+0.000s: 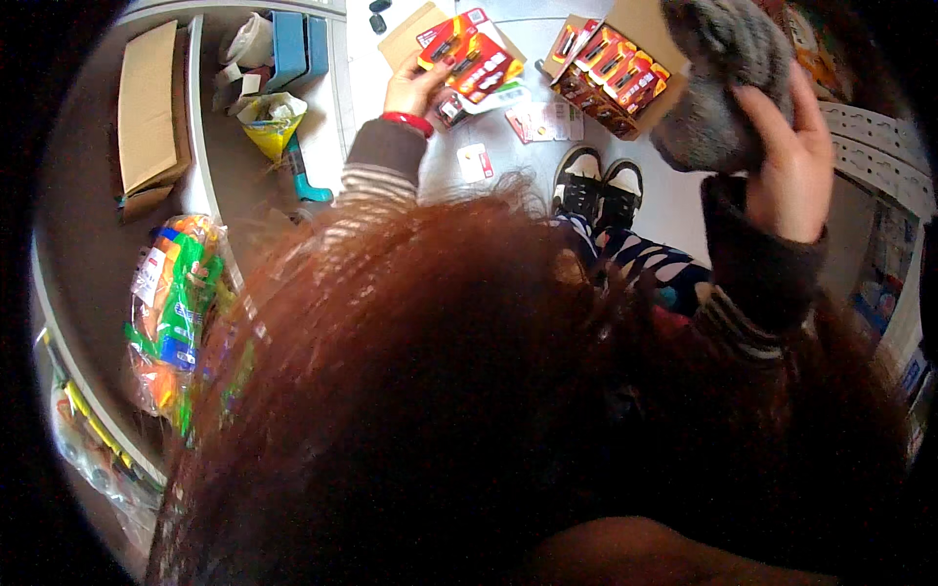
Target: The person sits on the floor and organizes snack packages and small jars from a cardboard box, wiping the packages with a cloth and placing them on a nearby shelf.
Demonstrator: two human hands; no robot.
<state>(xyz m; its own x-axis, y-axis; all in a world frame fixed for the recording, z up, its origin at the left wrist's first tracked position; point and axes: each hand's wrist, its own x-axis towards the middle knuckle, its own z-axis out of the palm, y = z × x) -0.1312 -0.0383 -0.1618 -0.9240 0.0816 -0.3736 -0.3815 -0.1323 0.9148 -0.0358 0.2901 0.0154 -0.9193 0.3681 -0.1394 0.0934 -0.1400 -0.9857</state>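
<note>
My left hand (412, 94), at the top centre-left, grips red battery blister cards (471, 62), with dark batteries showing in them. Raised at the upper right, my right hand (791, 165) holds a grey, dark-striped cloth (722, 84). Between the two hands stands an open cardboard box (560, 77) filled with rows of red-and-yellow battery packs (623, 69). Part of that box's right side is hidden by the cloth. On the floor below the box lies another blister card (546, 122), and a small white-and-red card (475, 162) is nearer to me.
My shoes (601, 187) are on the pale floor. To the left, a shelf (209, 139) bears a cardboard box (149, 110), blue containers (297, 47), a yellow bag (272, 121) and a green-and-orange plastic-wrapped pack (179, 308). Perforated metal shelving (872, 139) stands at right. Hair covers the lower view.
</note>
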